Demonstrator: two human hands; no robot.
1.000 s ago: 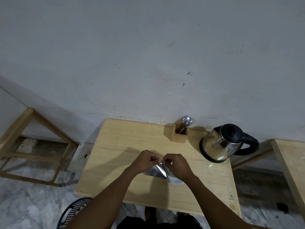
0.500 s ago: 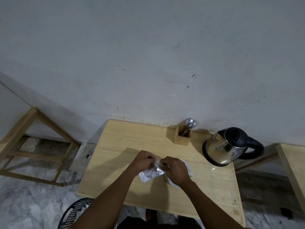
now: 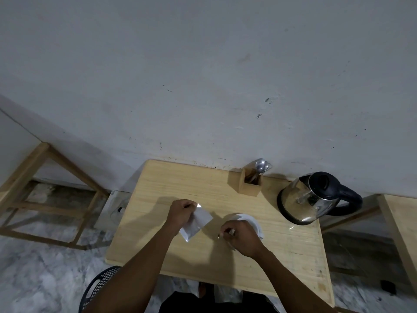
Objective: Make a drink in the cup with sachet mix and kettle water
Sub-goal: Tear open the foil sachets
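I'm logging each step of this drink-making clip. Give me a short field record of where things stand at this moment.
left hand: pinches the top corner of the silver sachet, held above the table
right hand: apart from the sachet, pinching a small scrap, probably the torn-off strip
cup: white, on the table, partly hidden behind the right hand
kettle: steel with black handle, lid shut, at the table's back right
spoon holder: wooden box with spoons, by the wall
pouring: not yet begun
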